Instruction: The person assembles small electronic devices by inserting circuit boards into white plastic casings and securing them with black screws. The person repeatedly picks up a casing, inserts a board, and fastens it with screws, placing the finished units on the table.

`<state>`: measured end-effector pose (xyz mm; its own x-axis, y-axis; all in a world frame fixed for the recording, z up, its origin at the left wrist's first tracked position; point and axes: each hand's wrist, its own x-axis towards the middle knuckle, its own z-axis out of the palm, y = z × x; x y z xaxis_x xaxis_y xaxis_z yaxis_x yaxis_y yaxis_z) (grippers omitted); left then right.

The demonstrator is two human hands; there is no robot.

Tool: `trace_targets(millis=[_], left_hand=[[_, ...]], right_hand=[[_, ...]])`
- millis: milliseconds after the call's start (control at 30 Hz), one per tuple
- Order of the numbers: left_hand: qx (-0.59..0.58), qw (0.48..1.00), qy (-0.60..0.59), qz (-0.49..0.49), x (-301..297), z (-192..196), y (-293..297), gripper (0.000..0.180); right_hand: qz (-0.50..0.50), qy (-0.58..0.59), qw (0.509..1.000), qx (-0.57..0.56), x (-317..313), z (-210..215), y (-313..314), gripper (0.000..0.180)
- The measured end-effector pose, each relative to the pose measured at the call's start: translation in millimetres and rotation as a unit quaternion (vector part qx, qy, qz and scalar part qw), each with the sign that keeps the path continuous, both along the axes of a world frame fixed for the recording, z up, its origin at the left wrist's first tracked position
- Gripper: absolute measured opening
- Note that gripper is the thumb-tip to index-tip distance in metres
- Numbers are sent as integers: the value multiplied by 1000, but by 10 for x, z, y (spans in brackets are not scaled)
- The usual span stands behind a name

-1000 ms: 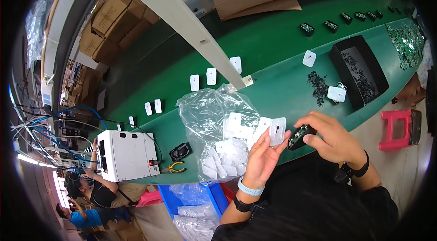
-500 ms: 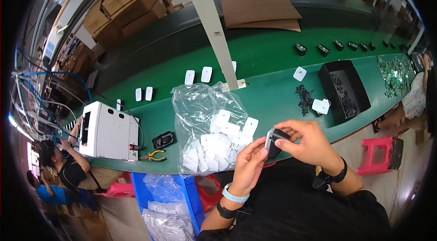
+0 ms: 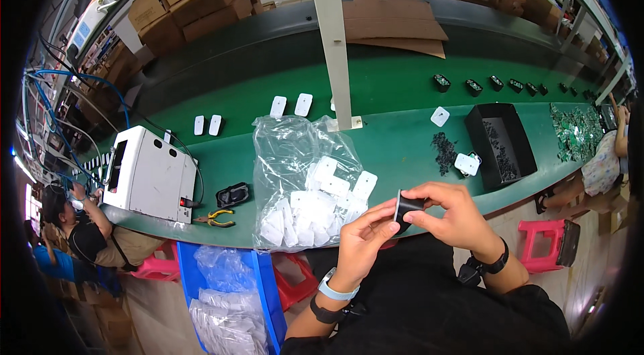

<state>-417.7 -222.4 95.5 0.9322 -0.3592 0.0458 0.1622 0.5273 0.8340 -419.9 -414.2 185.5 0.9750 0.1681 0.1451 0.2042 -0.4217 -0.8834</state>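
black part (image 3: 406,206): small dark piece held at the near edge of the green bench (image 3: 402,147), between both hands
left hand (image 3: 362,238): thumb and fingertips pinching its lower side
right hand (image 3: 453,214): fingers curled, gripping its top
clear bag (image 3: 302,181): white plates inside, just left of the hands

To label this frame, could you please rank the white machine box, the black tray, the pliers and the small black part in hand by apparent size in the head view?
1. white machine box
2. black tray
3. pliers and small black part: too alike to rank; the part sits nearer the camera.
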Motion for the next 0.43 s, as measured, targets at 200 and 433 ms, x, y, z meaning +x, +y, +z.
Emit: trace_targets(millis=[200,433], left_hand=[[119,972,-154,129,114,52,-101,33],[305,866,-290,269,341,135,-137,45]], right_hand=[[-5,9,990,143,91,-248,-5,33],[13,29,958,287,289,-587,6,37]])
